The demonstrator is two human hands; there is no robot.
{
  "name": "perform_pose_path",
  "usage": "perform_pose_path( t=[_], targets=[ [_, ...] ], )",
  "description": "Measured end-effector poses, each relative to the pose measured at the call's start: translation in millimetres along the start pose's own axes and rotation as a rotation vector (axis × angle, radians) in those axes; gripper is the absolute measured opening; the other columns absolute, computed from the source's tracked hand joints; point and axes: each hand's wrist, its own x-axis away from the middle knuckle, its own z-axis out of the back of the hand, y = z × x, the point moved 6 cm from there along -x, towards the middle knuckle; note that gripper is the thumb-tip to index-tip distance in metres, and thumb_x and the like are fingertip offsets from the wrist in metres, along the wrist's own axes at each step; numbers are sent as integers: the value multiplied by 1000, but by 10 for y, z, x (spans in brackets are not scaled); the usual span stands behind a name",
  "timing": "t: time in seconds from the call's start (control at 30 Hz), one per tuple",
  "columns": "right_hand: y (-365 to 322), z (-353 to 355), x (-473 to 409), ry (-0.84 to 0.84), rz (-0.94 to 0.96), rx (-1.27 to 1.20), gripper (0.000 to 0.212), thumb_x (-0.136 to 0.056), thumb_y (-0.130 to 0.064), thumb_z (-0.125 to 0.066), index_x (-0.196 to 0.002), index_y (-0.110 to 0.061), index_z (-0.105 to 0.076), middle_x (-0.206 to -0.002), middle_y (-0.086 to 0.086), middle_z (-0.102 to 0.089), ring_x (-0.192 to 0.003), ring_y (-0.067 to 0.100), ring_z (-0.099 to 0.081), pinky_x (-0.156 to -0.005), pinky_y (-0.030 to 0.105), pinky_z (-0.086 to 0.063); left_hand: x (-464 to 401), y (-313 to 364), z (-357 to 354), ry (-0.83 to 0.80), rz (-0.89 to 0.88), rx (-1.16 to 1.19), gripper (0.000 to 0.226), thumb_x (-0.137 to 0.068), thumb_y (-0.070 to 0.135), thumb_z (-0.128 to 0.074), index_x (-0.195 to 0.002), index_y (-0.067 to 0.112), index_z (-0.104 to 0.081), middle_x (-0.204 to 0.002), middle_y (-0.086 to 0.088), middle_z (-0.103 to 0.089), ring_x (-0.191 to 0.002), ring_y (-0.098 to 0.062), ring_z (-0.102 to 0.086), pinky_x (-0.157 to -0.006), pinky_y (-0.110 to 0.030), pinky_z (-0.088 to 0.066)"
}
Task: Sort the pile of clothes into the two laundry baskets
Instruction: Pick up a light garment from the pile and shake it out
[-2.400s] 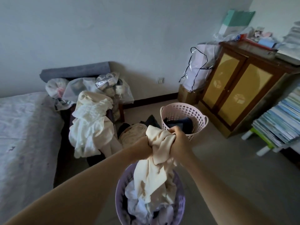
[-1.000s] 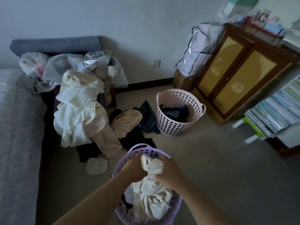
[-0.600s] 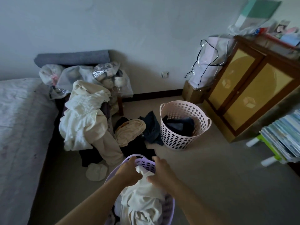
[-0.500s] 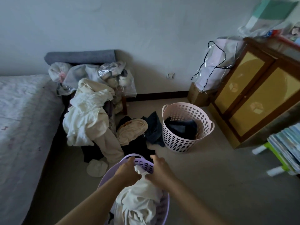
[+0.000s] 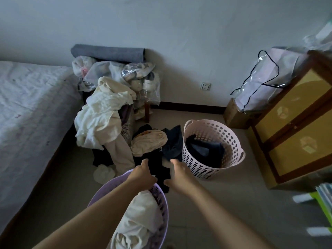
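Observation:
A purple basket (image 5: 162,198) at the bottom centre holds cream and white clothes (image 5: 142,212). A pink basket (image 5: 197,168) to the right holds dark blue clothes (image 5: 204,150). The pile lies between them and the bed: a white and cream heap (image 5: 102,119), a beige garment (image 5: 149,142), a dark blue piece (image 5: 173,142) and black clothes (image 5: 156,162) on the floor. My left hand (image 5: 142,175) and my right hand (image 5: 179,175) reach out empty over the black clothes, fingers relaxed, past the purple basket's far rim.
A bed (image 5: 30,108) runs along the left. Plastic bags (image 5: 140,76) and a grey roll (image 5: 107,53) sit behind the pile. A wooden cabinet (image 5: 296,126) and a clear bag (image 5: 260,81) stand at right. A small white item (image 5: 104,174) lies on the floor.
Both hands let go of the cream garment, which now lies in the purple basket. They have moved forward, empty, toward the black clothes on the floor.

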Motion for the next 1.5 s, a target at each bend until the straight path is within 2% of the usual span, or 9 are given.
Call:
perform_pose_path(
  t=[0.13, 0.33, 0.63, 0.83, 1.1, 1.3, 1.5],
  targets=[
    [77, 199, -420, -35, 17, 39, 76, -83, -26, -65, -146, -16, -24, -143, 15, -35, -133, 31, -35, -107, 34, -34, -414, 226, 42, -6, 43, 65, 68, -85, 22, -60, -142, 11, -25, -136, -17, -48, -127, -32, -46, -97, -32, -40],
    [91, 633, -1272, -93, 71, 100, 77, -83, -30, -65, -146, -16, -24, -141, 16, -35, -131, 32, -38, -105, 35, -37, -1206, 602, 270, 8, 105, 130, 78, -85, 25, -62, -146, 9, -18, -143, -15, -43, -132, -29, -43, -101, -31, -38],
    [90, 1193, -2342, -211, 166, 133, 77, -87, -30, -62, -149, -21, -17, -149, 10, -26, -136, 31, -31, -105, 37, -38, -1987, 934, 552, 54, 241, 192, 78, -87, 30, -62, -149, 13, -17, -144, -15, -43, -132, -28, -43, -99, -30, -39],
    [235, 1324, -3089, -314, 267, 233, 76, -89, -29, -61, -150, -19, -17, -149, 11, -25, -137, 30, -29, -105, 37, -35, -2462, 1149, 520, 106, 364, 308, 81, -88, 30, -62, -151, 16, -12, -148, -10, -39, -133, -25, -42, -99, -28, -40],
    [376, 1073, -3806, -422, 344, 356, 75, -89, -28, -62, -149, -17, -18, -149, 12, -25, -138, 31, -27, -105, 39, -35, -2953, 1148, 365, 163, 438, 411, 78, -89, 30, -61, -150, 19, -14, -148, -9, -38, -133, -26, -40, -100, -30, -38],
    [472, 671, -4152, -471, 327, 403, 72, -91, -23, -59, -149, -15, -18, -152, 6, -20, -140, 25, -27, -106, 33, -34, -3300, 752, 135, 129, 428, 429, 77, -89, 29, -61, -151, 22, -15, -150, -5, -34, -135, -24, -39, -102, -32, -39],
    [730, 61, -4650, -483, 277, 468, 70, -92, -19, -57, -149, -13, -18, -156, 2, -12, -143, 23, -20, -112, 33, -29, -3858, 185, -323, 77, 384, 391, 77, -87, 28, -61, -150, 26, -16, -152, 0, -29, -136, -26, -37, -106, -42, -40]
  ],
)
